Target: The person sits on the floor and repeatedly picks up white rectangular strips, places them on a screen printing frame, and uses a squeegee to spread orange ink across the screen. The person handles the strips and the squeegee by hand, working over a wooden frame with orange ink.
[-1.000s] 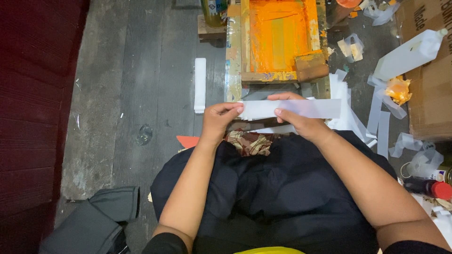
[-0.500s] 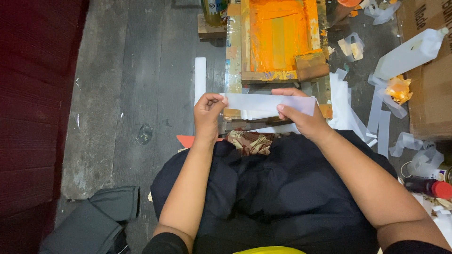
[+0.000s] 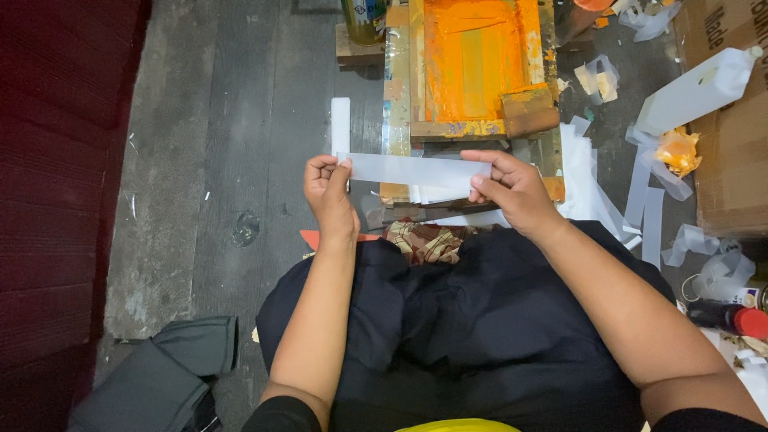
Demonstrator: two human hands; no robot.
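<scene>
Left hand: the left hand [image 3: 330, 192] is sitting left of the frame's centre, its grip pinching the left end of a white strip [image 3: 416, 170] between thumb and fingers.
Right hand: the right hand [image 3: 512, 188] is sitting just right of centre, its grip pinching the right end of the same strip, with the thumb lying on top.
White strip: it is being held level and stretched between both hands at mid-frame, above the person's lap and in front of the printing frame.
Second strip: another white strip [image 3: 341, 126] is lying upright in the picture on the floor [image 3: 208, 144], just above the left hand.
Printing frame: a wooden screen frame [image 3: 472, 64] coated in orange ink is lying at the upper middle of the frame, beyond the hands.
Scraps: loose white strips [image 3: 584, 180] are piling up to the right of the right hand, running towards the right edge.
White bottle: a white plastic bottle [image 3: 700, 88] is lying tilted at the upper right, against a cardboard box [image 3: 732, 136].
Lap: dark clothing [image 3: 464, 320] is filling the lower middle, with a patterned cloth [image 3: 428, 240] showing just below the hands.
Lower left: a grey folded cloth [image 3: 160, 376] is lying on the floor.
</scene>
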